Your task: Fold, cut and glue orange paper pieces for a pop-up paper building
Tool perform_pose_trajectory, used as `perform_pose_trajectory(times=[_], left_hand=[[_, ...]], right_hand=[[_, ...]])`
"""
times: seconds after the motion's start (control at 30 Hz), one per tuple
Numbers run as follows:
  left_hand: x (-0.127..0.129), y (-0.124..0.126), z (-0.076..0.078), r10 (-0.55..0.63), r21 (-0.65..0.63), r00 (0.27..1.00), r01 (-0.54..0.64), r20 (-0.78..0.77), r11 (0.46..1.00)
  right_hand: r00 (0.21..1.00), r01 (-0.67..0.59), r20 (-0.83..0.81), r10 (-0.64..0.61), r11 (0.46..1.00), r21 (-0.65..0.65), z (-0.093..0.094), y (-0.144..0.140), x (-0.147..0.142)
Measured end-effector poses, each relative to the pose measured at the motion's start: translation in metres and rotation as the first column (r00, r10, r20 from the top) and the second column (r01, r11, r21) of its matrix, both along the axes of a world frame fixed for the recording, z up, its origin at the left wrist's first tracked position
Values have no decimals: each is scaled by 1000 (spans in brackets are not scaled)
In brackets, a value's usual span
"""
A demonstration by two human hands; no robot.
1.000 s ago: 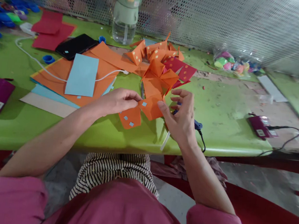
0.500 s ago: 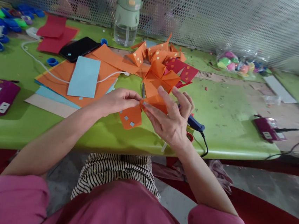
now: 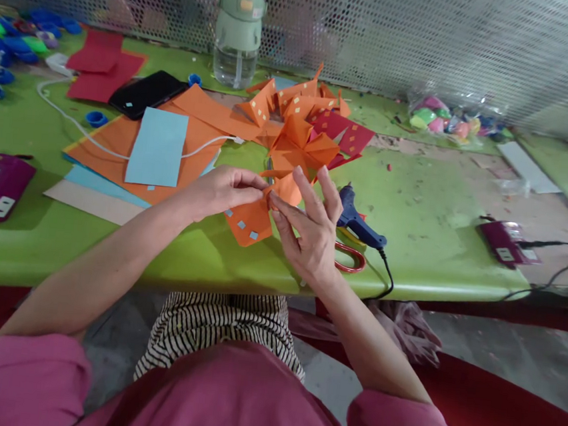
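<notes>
Both hands pinched the folded orange paper piece (image 3: 252, 220) at the table's (image 3: 415, 205) near edge, left hand (image 3: 218, 190) steadying its top corner while right hand (image 3: 312, 232), at 3 o'clock, pressed a flap, apparently creasing it.

Right hand (image 3: 312, 232): shifted toward 9 o'clock, fingers (image 3: 284, 208) now meeting the left hand (image 3: 218, 190) at the folded orange paper piece (image 3: 253, 220). Blue glue gun (image 3: 358, 221): formerly mostly covered, now exposed at 3 o'clock of the right hand. Red-handled scissors (image 3: 350, 258): newly visible beneath it.
</notes>
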State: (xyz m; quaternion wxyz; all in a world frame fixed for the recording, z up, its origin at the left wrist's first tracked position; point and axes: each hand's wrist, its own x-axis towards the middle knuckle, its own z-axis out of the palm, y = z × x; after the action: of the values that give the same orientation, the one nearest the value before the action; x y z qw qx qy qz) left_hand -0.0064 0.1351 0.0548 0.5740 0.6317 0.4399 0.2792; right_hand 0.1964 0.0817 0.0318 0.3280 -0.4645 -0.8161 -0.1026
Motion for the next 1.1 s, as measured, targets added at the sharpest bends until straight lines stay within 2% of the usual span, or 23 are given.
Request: perform_pose_trajectory(times=[0.17,0.27,0.37,0.47,0.57,0.63,0.7,0.8,0.97,1.1], left_hand=[[-1,2,-1,15,-13,1000,-15,-19,1000],[-1,3,1,14,-11,995,-15,-103,1000],[1,0,5,-95,36,976,104,-196,994],[4,-6,10,-256,81,937,281,-236,956],[8,-11,12,-315,128,900,365,-301,922],[10,-14,12,-336,150,887,397,-316,906],[11,-16,13,-369,170,877,432,-309,885],[13,-17,14,-407,177,858,473,-313,863],[15,-17,13,-417,208,853,491,-315,846],[15,-15,10,-419,236,845,504,-332,831]], right_hand=[[996,-12,-89,5,997,-81,12,-2,0],[987,12,-160,-24,997,-72,27,5,7],[975,7,-221,-34,993,-121,41,24,14],[964,-22,-256,-76,933,-360,49,55,12],[982,-75,-184,-39,815,-575,46,86,-2],[994,-86,-111,17,747,-659,40,102,-16],[998,-66,-30,63,706,-705,33,114,-29],[992,-62,35,124,698,-713,26,124,-44],[976,-145,25,218,725,-673,20,136,-65],[945,-217,35,324,705,-675,19,143,-83]])
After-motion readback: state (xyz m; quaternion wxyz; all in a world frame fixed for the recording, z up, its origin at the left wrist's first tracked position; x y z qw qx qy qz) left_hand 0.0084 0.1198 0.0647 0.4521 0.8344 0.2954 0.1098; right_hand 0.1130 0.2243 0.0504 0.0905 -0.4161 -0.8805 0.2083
